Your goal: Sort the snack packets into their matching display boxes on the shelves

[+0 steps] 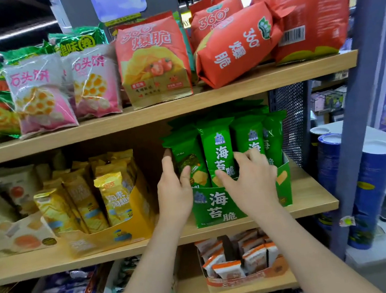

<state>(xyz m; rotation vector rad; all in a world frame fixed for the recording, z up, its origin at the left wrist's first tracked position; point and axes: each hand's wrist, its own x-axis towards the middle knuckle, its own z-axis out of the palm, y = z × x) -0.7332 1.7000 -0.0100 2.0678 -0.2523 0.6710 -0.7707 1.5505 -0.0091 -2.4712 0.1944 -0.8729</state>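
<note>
Two bare forearms reach up to middle shelf (pixel 314 196), right side. Left hand (pixel 174 190) pinches leftmost green packet (pixel 187 158): thumb on its front face, fingers wrapped at its left edge. Right hand (pixel 249 178) lies across the fronts of the other green packets (pixel 216 143), fingers bent, thumb on the middle one; cannot tell if it actually grips or just steadies the row. All packets stand upright in green display box (pixel 215 208), packed tight side by side. Likely light, crinkly film pouches with brittle crisps inside, slippery surface, so squeeze gently. Best hold looks like the side seams or top crimp, not the flat middle. Yellow box (pixel 115 237) sits to the left on the same shelf
</note>
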